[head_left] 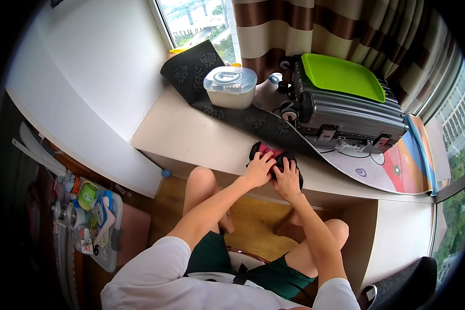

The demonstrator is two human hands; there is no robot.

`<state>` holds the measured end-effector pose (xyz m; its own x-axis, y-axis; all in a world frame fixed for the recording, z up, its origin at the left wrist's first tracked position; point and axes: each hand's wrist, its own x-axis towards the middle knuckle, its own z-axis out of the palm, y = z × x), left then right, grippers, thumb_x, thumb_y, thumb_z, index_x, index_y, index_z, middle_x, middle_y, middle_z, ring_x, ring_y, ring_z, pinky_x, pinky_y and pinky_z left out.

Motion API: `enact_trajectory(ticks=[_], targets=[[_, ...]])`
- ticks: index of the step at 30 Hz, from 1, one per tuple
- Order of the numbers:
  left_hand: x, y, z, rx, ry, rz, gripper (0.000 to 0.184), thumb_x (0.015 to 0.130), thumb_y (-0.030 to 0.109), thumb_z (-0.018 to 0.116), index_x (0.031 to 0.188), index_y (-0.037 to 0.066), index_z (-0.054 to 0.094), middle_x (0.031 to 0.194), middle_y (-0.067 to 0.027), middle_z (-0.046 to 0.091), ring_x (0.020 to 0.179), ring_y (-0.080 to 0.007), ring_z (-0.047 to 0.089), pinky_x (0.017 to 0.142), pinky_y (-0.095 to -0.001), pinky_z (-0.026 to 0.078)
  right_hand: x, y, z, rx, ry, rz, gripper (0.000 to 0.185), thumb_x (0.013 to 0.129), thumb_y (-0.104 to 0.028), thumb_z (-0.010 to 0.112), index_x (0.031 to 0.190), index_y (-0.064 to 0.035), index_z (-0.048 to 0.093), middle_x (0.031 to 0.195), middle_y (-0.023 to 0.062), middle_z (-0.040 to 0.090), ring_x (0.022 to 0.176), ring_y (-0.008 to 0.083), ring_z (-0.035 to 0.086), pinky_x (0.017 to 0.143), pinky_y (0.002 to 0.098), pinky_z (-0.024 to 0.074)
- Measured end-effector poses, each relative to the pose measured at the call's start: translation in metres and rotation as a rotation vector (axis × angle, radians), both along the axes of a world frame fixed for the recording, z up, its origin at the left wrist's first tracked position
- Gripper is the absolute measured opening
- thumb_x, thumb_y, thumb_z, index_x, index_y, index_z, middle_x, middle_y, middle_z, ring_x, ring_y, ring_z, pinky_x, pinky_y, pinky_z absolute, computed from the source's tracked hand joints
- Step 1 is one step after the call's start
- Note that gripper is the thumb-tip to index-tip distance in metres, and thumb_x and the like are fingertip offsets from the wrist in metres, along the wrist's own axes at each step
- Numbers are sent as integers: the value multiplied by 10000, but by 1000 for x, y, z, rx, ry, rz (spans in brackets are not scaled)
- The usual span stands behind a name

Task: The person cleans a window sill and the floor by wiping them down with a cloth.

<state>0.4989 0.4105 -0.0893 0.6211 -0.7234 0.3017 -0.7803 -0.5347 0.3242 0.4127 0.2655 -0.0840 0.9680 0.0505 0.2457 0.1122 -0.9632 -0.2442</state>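
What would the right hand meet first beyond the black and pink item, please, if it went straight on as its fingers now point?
Most likely the dark patterned mat, past the black and pink item under the right hand, though depth is hard to judge.

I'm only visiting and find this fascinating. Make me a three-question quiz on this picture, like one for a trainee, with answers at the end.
1. True or false: the green tray lies on top of the suitcase.
2. What are the left hand and right hand both touching?
A) The striped curtain
B) The black-and-pink item
C) The blue ball
3. What does the lidded container stand on?

Key:
1. True.
2. B.
3. The dark floral-patterned mat.
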Motion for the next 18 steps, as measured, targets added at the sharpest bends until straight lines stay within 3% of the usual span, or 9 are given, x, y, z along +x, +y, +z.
enact_trajectory(ticks=[6,10,18], targets=[[-49,32,18,-15,24,22,459,681,75,705,1123,72,578,1346,-126,459,1174,-421,429,919,-469,494,-33,17,9,54,40,124,539,715,-257,747,1208,-152,556,1368,272,373,1240,476,360,976,559,392],[-54,43,11,-4,-40,28,502,700,74,704,1183,69,568,1412,-123,440,1210,-389,439,878,-464,503,-28,26,8,82,54,100,467,766,-287,697,1183,-133,554,1398,288,352,1277,523,334,967,582,378],[13,56,-6,30,-29,31,480,757,46,618,1233,20,561,1432,-161,441,1239,-395,434,983,-446,456,37,49,-1,59,125,73,460,884,-334,590,1265,-86,523,1474,315,266,1343,540,259,1063,603,305]])
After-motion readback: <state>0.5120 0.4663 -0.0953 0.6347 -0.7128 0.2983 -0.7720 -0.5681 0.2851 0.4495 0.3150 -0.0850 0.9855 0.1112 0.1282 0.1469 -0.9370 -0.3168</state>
